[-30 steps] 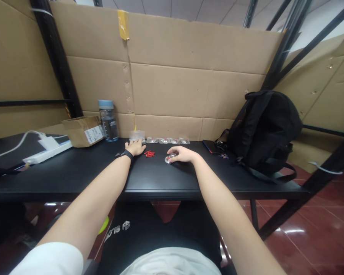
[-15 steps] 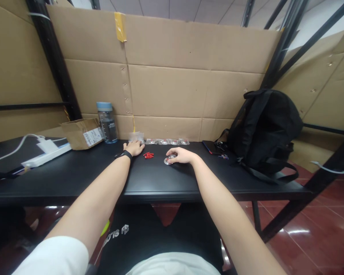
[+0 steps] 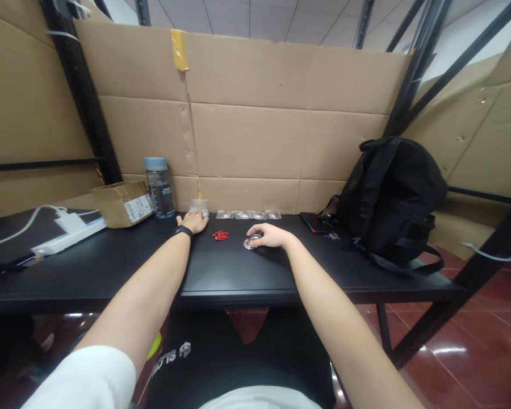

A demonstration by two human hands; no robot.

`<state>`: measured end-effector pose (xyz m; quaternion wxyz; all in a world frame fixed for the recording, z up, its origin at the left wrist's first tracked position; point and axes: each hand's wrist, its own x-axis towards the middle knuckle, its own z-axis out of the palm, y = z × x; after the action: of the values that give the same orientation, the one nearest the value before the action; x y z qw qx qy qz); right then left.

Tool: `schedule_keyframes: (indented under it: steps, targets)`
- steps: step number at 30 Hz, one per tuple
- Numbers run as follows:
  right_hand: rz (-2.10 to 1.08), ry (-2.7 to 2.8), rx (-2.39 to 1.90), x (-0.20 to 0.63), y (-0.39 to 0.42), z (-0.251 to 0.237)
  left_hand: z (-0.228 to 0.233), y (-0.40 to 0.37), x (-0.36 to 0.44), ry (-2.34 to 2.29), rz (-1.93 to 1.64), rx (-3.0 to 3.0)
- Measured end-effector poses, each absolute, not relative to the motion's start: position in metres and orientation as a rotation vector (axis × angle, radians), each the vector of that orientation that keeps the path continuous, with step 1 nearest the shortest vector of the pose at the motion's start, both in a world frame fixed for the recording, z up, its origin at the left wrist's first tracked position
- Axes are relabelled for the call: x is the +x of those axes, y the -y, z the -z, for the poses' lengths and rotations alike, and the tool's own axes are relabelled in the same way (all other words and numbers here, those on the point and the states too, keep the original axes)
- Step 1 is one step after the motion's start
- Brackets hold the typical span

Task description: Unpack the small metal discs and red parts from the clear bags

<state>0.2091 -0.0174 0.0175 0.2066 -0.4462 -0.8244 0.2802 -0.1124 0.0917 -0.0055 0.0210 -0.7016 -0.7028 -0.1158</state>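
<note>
My left hand point(image 3: 193, 221) lies with its fingers stretched forward on the black table, palm down. Just beyond its fingertips is a small clear plastic bag point(image 3: 199, 205), partly covered by the hand. Thumb and fingers of my right hand point(image 3: 269, 234) curve round a small shiny round piece with a clear rim point(image 3: 247, 245), which rests on the table; its top is mostly hidden. Between the hands lies a little heap of thin red pieces point(image 3: 220, 234). Several clear packets with round silvery and red contents point(image 3: 244, 215) form a row behind.
At the left are a white power strip point(image 3: 74, 236), an open cardboard box point(image 3: 121, 204) and a water bottle point(image 3: 159, 190). A black backpack point(image 3: 396, 199) and a dark flat phone-like object point(image 3: 314, 223) occupy the right. Cardboard panels point(image 3: 247, 136) wall the back.
My left hand has slid a little left, away from the row of packets, showing more of the plastic bag. My right hand stays on the round piece. The view has tilted up slightly.
</note>
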Motion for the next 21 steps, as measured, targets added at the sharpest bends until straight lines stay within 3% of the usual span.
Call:
schedule_keyframes:
  steps: [7,21]
  targets:
    - [-0.759,2.307,-1.273,0.209,0.022,-0.021,0.007,-0.087,-0.115,2.163,0.501,-2.158]
    - [-0.765,2.289,-1.291,0.21,0.021,-0.021,0.007,-0.098,-0.105,2.189,0.313,-2.179]
